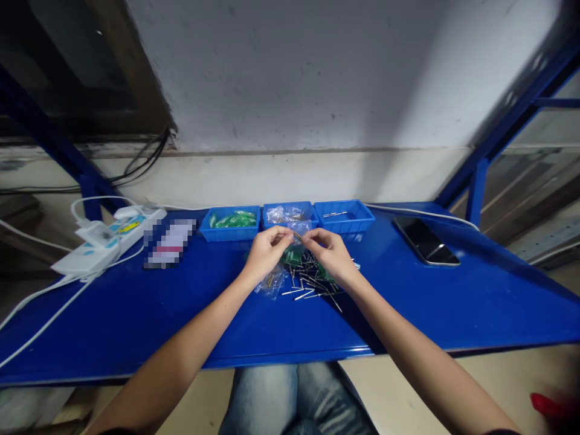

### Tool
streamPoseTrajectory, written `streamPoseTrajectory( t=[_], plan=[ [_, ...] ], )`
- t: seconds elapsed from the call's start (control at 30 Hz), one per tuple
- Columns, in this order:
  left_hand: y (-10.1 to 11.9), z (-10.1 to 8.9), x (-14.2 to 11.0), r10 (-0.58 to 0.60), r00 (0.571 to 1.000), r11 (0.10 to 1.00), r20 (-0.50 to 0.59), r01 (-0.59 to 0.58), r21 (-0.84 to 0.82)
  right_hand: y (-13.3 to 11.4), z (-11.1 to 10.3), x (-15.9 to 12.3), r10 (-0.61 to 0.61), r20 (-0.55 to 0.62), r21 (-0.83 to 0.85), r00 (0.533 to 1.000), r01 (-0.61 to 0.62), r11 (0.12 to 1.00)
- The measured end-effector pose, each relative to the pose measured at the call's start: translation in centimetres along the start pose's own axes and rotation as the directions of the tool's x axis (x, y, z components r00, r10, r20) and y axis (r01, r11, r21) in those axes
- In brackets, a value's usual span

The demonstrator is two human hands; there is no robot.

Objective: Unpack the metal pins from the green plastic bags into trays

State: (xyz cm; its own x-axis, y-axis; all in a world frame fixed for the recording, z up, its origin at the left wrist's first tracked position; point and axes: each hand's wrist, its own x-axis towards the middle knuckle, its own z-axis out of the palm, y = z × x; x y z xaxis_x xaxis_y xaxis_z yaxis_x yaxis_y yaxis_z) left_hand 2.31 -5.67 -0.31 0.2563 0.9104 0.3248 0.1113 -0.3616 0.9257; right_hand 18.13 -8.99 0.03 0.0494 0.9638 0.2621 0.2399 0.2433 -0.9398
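Note:
My left hand [270,249] and my right hand [329,251] meet above the table, each closed with thumb and fingers pinching. Between them is a small clear plastic bag [306,227]; a thin brownish strip shows at the fingertips, too small to name. Under the hands lies a loose pile of metal pop rivets [312,283], mixed with green packets [293,256]. Left of the pile rests another clear bag [270,283] with brass-coloured pieces inside.
Three blue bins stand behind: the left bin [230,235] holds green packets, the middle bin [288,206] clear bags, the right bin [347,227] a few rivets. A phone [426,241] lies right; a power strip [106,241] with cables and a blurred-out object [170,243] lie left.

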Motion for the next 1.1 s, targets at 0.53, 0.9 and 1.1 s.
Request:
streamPoseTrajectory(
  t=[0.53,0.9,1.1],
  plan=[
    [0.13,0.14,-0.4,0.061,0.997,0.986,0.048,-0.068,0.153,-0.1,0.15,-0.17,-0.012,0.028,-0.038,1.0,0.013,0.999],
    [0.55,0.61,-0.48,0.006,0.989,0.985,0.145,-0.03,0.168,0.64,-0.1,0.31,-0.027,0.032,0.074,0.999,0.024,0.997],
    [0.35,0.32,-0.33,0.029,0.997,0.989,0.073,-0.039,0.143,0.32,-0.04,0.08,-0.006,0.009,0.045,1.0,0.005,0.999]
  ],
)
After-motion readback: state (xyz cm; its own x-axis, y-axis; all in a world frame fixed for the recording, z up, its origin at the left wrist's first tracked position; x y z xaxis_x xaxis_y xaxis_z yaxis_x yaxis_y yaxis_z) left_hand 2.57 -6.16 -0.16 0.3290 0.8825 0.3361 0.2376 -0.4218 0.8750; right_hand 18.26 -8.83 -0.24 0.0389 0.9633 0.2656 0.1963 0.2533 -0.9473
